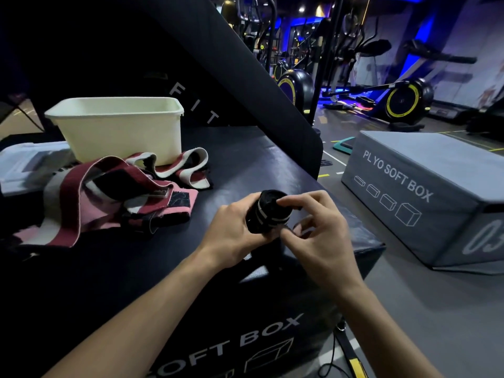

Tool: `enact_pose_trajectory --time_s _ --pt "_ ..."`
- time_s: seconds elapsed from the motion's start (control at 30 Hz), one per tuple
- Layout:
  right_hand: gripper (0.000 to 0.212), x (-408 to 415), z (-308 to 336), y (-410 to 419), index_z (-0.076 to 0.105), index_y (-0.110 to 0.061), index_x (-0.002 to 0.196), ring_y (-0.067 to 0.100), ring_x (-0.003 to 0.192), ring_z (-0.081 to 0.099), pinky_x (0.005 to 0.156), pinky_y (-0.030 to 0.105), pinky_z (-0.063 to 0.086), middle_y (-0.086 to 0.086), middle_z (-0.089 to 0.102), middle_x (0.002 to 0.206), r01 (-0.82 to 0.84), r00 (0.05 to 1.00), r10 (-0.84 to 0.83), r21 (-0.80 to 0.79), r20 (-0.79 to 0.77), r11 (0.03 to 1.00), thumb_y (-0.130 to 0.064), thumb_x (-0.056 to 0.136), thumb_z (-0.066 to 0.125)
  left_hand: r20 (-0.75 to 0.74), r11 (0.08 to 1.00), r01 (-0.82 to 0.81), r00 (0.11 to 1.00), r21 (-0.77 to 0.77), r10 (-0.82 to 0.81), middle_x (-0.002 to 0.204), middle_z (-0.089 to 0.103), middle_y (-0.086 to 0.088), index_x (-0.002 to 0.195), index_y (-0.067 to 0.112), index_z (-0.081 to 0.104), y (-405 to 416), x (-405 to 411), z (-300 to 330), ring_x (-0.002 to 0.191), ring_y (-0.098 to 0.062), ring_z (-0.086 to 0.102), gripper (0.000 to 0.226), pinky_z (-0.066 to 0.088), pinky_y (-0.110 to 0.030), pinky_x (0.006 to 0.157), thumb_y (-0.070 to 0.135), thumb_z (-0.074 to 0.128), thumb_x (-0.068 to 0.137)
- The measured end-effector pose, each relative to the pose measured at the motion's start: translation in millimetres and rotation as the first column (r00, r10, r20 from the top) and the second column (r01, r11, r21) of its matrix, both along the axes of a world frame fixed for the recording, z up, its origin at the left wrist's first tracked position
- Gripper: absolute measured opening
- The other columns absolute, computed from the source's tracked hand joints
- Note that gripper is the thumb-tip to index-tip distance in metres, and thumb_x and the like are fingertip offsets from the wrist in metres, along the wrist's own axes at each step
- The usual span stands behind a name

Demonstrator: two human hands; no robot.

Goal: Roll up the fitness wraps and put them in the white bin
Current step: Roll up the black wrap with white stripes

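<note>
A black wrap with white stripes (268,212), rolled into a thick cylinder, is held above the black soft box (163,268). My left hand (231,233) grips the roll from the left. My right hand (319,227) pinches its top edge and its loose end with curled fingers. A tail of the wrap hangs down below the roll. Several unrolled wraps in maroon, pink, white and black (109,197) lie in a heap to the left. The white bin (120,126) stands open behind the heap.
A grey plyo soft box (425,192) sits on the floor at the right. A white folded item (30,165) lies left of the bin. A black slanted pad (245,77) rises behind. Gym bikes (395,102) stand far back.
</note>
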State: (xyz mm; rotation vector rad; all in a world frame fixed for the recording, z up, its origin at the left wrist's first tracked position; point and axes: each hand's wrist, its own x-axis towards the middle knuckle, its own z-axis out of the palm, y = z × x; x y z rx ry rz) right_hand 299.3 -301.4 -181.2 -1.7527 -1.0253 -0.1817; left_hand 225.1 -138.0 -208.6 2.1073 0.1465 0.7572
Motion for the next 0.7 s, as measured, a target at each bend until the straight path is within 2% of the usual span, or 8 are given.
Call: enact_pose_trajectory --time_s 0.07,0.17,0.23,0.37,0.47,0.57,0.63,0.7 --pt "0.04 0 1 3 0.074 -0.03 0.103 0.014 0.062 0.065 0.064 0.021 0.051 -0.009 0.065 0.102 -0.012 0.999 0.013 0.029 -0.043 1.0 -0.001 0.076 0.079 -0.008 1.0 -0.002 1.0 0.002 0.002 0.103 0.076 0.014 0.126 0.028 0.067 -1 0 0 0.098 0.002 0.071 0.061 0.058 -0.032 0.088 0.048 0.078 0.07" --pt "0.022 2 6 4 0.079 -0.022 0.096 0.018 0.079 0.074 0.076 0.032 0.06 -0.001 0.078 0.088 -0.066 0.966 0.092 0.113 -0.243 0.991 -0.005 0.083 0.081 -0.009 0.997 -0.052 0.999 0.063 0.053 0.102 0.076 0.015 0.126 0.032 0.067 0 0 -1 0.096 0.002 0.071 0.057 0.057 -0.034 0.085 0.047 0.081 0.072" --pt "0.014 3 12 1 0.08 -0.013 0.094 0.016 0.082 0.074 0.076 0.026 0.058 0.004 0.079 0.086 -0.076 0.901 0.158 0.212 -0.404 0.974 -0.003 0.085 0.079 -0.022 0.996 -0.06 0.998 0.06 0.062 0.103 0.076 0.013 0.128 0.033 0.066 1 1 -2 0.097 -0.001 0.071 0.059 0.057 -0.036 0.085 0.044 0.084 0.073" --pt "0.012 2 18 0 0.077 -0.008 0.095 0.01 0.07 0.068 0.063 0.019 0.053 0.006 0.077 0.081 -0.046 0.714 0.264 0.332 -0.648 0.942 -0.001 0.091 0.069 -0.023 0.997 -0.062 0.998 0.056 0.063 0.105 0.076 0.014 0.129 0.032 0.065 2 2 -3 0.099 0.002 0.07 0.06 0.056 -0.035 0.089 0.039 0.087 0.074" --pt "0.019 2 18 -1 0.076 -0.009 0.096 0.009 0.063 0.066 0.058 0.018 0.052 0.003 0.075 0.077 -0.082 0.687 0.258 0.28 -0.68 0.956 0.004 0.094 0.062 -0.027 0.997 -0.055 0.998 0.051 0.057 0.104 0.076 0.015 0.128 0.033 0.066 3 3 -4 0.1 0.001 0.07 0.058 0.057 -0.037 0.09 0.037 0.088 0.074" --pt "0.018 1 17 -5 0.076 -0.006 0.097 0.009 0.064 0.066 0.059 0.018 0.053 0.003 0.074 0.075 -0.148 0.685 0.259 0.218 -0.681 0.965 0.004 0.095 0.061 -0.038 0.997 -0.055 0.998 0.055 0.057 0.104 0.076 0.014 0.127 0.035 0.066 4 3 -4 0.099 -0.001 0.071 0.057 0.057 -0.037 0.088 0.04 0.089 0.075" --pt "0.012 2 16 -11 0.076 -0.002 0.1 0.009 0.069 0.067 0.062 0.018 0.054 0.006 0.074 0.078 -0.185 0.7 0.289 0.226 -0.653 0.956 -0.003 0.09 0.07 -0.041 0.997 -0.055 0.998 0.053 0.057 0.104 0.076 0.013 0.127 0.034 0.065 4 3 -5 0.099 -0.003 0.071 0.058 0.057 -0.038 0.088 0.044 0.088 0.074" --pt "0.027 3 15 -17 0.077 -0.003 0.101 0.009 0.075 0.069 0.067 0.019 0.055 0.008 0.077 0.085 -0.223 0.75 0.289 0.184 -0.595 0.957 -0.014 0.078 0.082 -0.033 0.996 -0.066 0.997 0.061 0.068 0.102 0.076 0.014 0.127 0.033 0.065 4 2 -5 0.098 -0.002 0.071 0.06 0.057 -0.036 0.087 0.046 0.088 0.072"
